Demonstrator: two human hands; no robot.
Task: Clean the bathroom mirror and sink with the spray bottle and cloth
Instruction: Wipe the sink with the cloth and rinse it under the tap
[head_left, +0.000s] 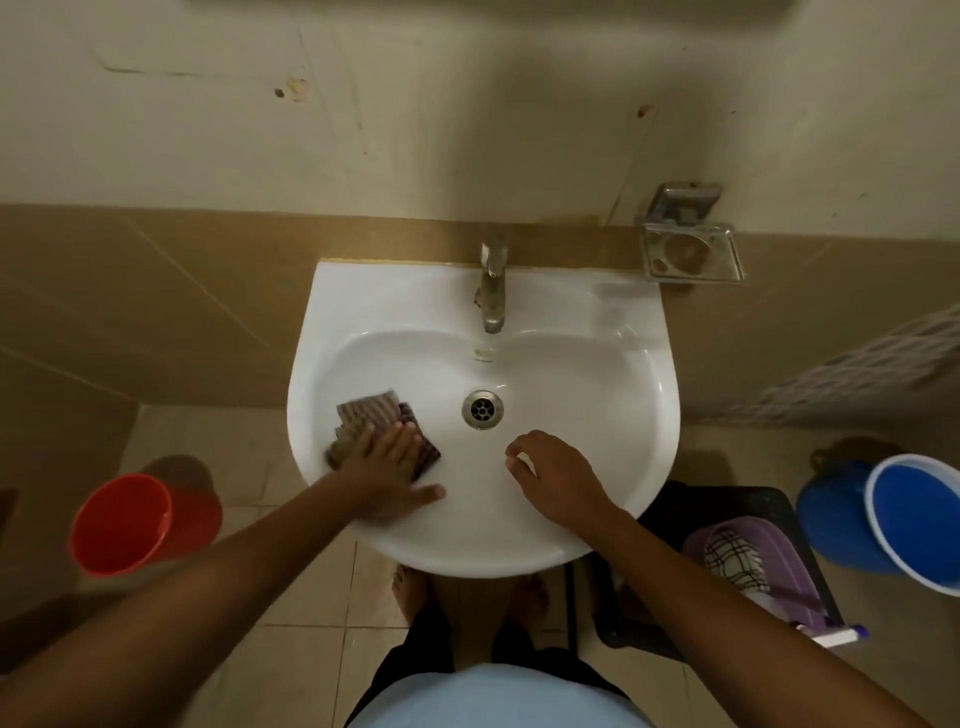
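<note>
Left hand (387, 462) flat on a folded, striped brown-and-grey cloth (371, 415), fingers straight and spread, thumb stretched out to the right on the bare porcelain. Cloth pressed against the left inner slope of the white ceramic sink (597, 322), partly covered by the palm, its far folded edge free. Right hand (553, 480) over the near right part of the bowl, holding nothing, fingers loosely curled, fingertips pointing left toward the middle; whether touching the porcelain or just above it, cannot tell. Both forearms bare, coming in from the lower corners.

Between and just beyond the two hands, a round metal drain (482, 409) at the bottom of the bowl. Further back, a dull metal tap (492, 291) upright on the rear ledge, spout over the bowl. To the right of the tap, on the tan tiled wall, a metal soap holder (691, 257).

On the tiled floor, left of the sink, a red plastic bucket (124, 522). On the right, a blue plastic bucket (841, 519) with a blue basin with white rim (914, 519) leaning against it. Nearer, right of the sink, a dark crate-like stand (769, 499) with a purple plastic spray bottle (769, 582) lying on it beside a checked fabric (730, 558). Bare feet under the front rim of the sink.
</note>
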